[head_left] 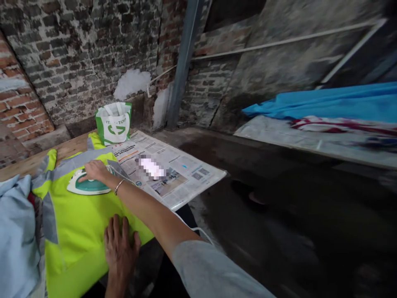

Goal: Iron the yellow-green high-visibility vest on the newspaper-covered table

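A yellow high-visibility vest [89,223] with grey reflective bands lies spread over the near part of the table. On its upper part rests a white and green clothes iron [93,187], pointing left. My right hand [96,169] is wrapped round the iron's handle, the arm reaching across from the right. Nearer to me, my left hand [120,244] lies flat on the lower edge of the vest with its fingers spread. The iron's white cord [198,229] shows below my right forearm.
Newspaper [192,165] covers the table's right end, with a blurred pale patch on it. A green and white bag [114,124] stands at the back. Light blue cloth [17,236] lies at left. Across the dark floor, another surface [266,134] bears blue fabric [335,101].
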`<action>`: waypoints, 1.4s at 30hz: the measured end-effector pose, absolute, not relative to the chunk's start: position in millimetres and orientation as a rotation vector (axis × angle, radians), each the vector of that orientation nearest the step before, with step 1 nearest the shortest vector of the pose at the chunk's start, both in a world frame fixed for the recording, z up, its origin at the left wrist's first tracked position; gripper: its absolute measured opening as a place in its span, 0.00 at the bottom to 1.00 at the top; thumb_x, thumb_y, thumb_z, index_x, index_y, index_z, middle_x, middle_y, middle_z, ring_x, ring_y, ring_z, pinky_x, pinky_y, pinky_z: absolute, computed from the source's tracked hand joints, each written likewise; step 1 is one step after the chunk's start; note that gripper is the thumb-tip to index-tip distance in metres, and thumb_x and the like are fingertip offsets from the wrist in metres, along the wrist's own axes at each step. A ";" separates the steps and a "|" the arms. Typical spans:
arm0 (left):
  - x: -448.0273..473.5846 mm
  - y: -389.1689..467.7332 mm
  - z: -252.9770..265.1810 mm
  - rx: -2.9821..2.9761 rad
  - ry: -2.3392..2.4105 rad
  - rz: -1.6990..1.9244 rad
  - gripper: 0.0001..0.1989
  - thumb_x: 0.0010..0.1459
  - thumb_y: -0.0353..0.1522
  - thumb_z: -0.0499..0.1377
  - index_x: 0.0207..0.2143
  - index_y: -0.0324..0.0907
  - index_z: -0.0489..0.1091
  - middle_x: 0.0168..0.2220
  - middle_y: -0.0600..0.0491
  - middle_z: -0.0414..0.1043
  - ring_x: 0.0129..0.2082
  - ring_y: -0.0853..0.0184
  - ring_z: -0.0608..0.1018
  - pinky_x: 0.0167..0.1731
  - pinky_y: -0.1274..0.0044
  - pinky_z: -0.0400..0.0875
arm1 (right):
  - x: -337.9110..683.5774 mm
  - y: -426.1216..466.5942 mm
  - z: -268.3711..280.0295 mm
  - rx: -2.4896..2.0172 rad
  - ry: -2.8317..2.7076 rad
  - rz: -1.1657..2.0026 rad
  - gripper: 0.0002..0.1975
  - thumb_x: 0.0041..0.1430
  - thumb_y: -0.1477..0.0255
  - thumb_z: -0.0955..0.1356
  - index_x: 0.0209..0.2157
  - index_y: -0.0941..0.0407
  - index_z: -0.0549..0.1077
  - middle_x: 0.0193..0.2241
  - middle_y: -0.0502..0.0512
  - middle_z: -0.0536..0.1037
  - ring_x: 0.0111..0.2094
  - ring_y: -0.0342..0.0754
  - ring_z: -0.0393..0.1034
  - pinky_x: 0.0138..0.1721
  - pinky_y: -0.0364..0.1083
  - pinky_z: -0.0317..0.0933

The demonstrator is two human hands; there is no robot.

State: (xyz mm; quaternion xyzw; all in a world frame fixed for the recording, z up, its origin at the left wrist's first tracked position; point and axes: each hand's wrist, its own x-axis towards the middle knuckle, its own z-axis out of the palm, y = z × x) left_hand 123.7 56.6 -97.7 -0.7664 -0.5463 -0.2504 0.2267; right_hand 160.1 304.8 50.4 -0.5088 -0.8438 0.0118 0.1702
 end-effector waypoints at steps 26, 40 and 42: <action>117.6 59.0 -99.1 -2.139 -1.500 -0.610 0.18 0.67 0.34 0.58 0.56 0.41 0.78 0.59 0.41 0.78 0.58 0.50 0.78 0.54 0.60 0.74 | 136.8 288.6 41.2 -1.431 -2.341 0.040 0.29 0.70 0.47 0.66 0.44 0.60 0.82 0.42 0.68 0.85 0.49 0.57 0.81 0.47 0.49 0.70; 123.1 60.2 -101.4 -2.102 -1.556 -0.701 0.18 0.66 0.34 0.59 0.55 0.41 0.78 0.58 0.41 0.78 0.59 0.50 0.77 0.55 0.60 0.73 | 170.8 242.6 62.6 -1.276 -2.684 0.099 0.35 0.53 0.36 0.72 0.40 0.54 0.84 0.40 0.62 0.87 0.48 0.58 0.82 0.45 0.47 0.70; 122.8 61.4 -103.8 -2.102 -1.577 -0.696 0.19 0.66 0.34 0.59 0.56 0.41 0.78 0.59 0.41 0.78 0.60 0.49 0.76 0.56 0.59 0.72 | 178.1 230.0 63.7 -1.240 -2.707 0.070 0.33 0.53 0.36 0.73 0.40 0.52 0.84 0.40 0.60 0.87 0.48 0.57 0.82 0.44 0.46 0.69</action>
